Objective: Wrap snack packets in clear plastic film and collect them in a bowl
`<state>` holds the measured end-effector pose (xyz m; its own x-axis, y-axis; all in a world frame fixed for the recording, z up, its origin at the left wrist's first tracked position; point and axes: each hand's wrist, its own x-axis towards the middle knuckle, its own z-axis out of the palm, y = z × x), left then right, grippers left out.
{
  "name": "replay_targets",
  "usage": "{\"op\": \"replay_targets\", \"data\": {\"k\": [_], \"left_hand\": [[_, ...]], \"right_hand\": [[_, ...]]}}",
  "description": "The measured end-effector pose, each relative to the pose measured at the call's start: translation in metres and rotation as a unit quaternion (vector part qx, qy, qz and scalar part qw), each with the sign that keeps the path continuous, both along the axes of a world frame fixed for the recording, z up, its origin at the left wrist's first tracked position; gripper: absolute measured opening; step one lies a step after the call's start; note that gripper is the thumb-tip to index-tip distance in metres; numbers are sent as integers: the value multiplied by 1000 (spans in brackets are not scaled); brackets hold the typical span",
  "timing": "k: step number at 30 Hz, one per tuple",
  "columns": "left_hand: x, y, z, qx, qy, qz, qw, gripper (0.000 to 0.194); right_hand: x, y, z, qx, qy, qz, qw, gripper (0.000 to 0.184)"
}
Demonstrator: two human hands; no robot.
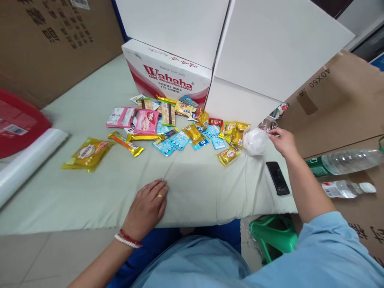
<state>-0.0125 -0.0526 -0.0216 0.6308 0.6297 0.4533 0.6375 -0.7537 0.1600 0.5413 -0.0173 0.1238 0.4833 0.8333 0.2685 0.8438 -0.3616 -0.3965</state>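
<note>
My left hand [148, 205] lies palm down on the pale green cloth near its front edge, fingers stretched out and slightly bent, with nothing in it. At the right, my right hand [282, 141] pinches the edge of a crumpled, thin white plastic bag [255, 141]. To the left of the bag are yellow snack packets [228, 156] and light blue sachets [179, 141]. Farther left lie a pink wafer packet [146, 121], a rice-cracker bar [168, 113], an orange-and-yellow bar [126, 144] and a larger yellow packet [87, 154].
A Wahaha water carton [168, 76] and white boards [249, 48] stand behind the snacks. A black phone [277, 178] lies below my right hand. Bottles [345, 162] are at the right, a plastic roll [33, 160] and red container [21, 124] at the left, a green stool [274, 236] below.
</note>
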Motion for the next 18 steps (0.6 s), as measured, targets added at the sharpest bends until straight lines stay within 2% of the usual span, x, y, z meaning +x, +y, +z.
{"op": "replay_targets", "data": {"k": [3, 7, 11, 14, 16, 18], "left_hand": [[1, 0, 1, 3, 4, 1, 1000, 24], [2, 0, 2, 2, 6, 11, 1000, 24], [2, -1, 1, 2, 3, 12, 1000, 24], [2, -1, 0, -7, 3, 15, 1000, 24], [2, -1, -1, -17, 1, 17, 1000, 24], [1, -1, -2, -24, -3, 17, 1000, 24]], "right_hand": [[-10, 0, -1, 48, -32, 11, 998, 26], [-22, 11, -13, 35, -105, 34, 993, 33], [-28, 21, -24, -8, -138, 45, 989, 11], [-29, 20, -26, -1, -66, 67, 996, 10], [-28, 15, -25, -1, 41, 67, 997, 16], [-26, 10, -23, -7, 151, 58, 987, 23]]}}
